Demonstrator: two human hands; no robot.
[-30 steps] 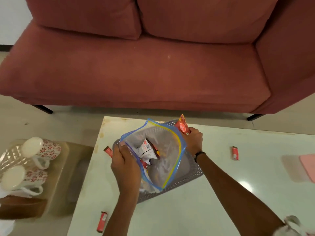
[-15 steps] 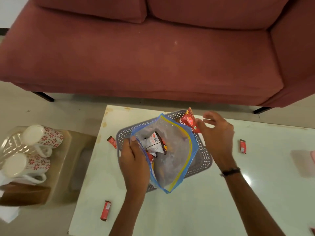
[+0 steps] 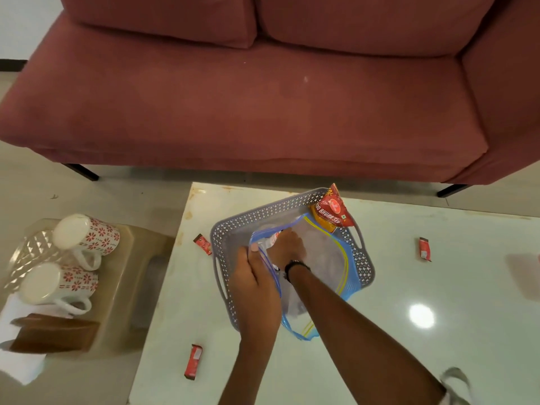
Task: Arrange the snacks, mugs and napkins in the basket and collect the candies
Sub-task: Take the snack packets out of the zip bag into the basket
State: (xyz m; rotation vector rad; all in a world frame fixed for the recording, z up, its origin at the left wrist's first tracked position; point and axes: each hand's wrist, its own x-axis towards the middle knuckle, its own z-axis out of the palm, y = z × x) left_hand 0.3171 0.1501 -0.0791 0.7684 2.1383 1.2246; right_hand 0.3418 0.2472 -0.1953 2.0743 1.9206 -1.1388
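A grey perforated basket (image 3: 233, 229) sits on the white table. Over it hangs a clear zip bag with a blue rim (image 3: 336, 267). My left hand (image 3: 254, 279) grips the bag's near rim. My right hand (image 3: 287, 248) is inside the bag's mouth, fingers curled on a small white snack packet (image 3: 270, 239). A red snack packet (image 3: 331, 210) leans in the basket's far right corner. Red candies lie on the table: one left of the basket (image 3: 203, 244), one near the front edge (image 3: 193, 361), one to the right (image 3: 424, 249).
Two floral mugs (image 3: 87, 233) (image 3: 55, 283) lie on a low side stand at left, with a brown napkin holder and white napkins (image 3: 52, 336) in front of them. A red sofa (image 3: 263, 97) stands behind the table.
My right hand let go of the red snack packet, which stays in the basket corner, and moved left into the bag onto the white packet. The camera tilted down.
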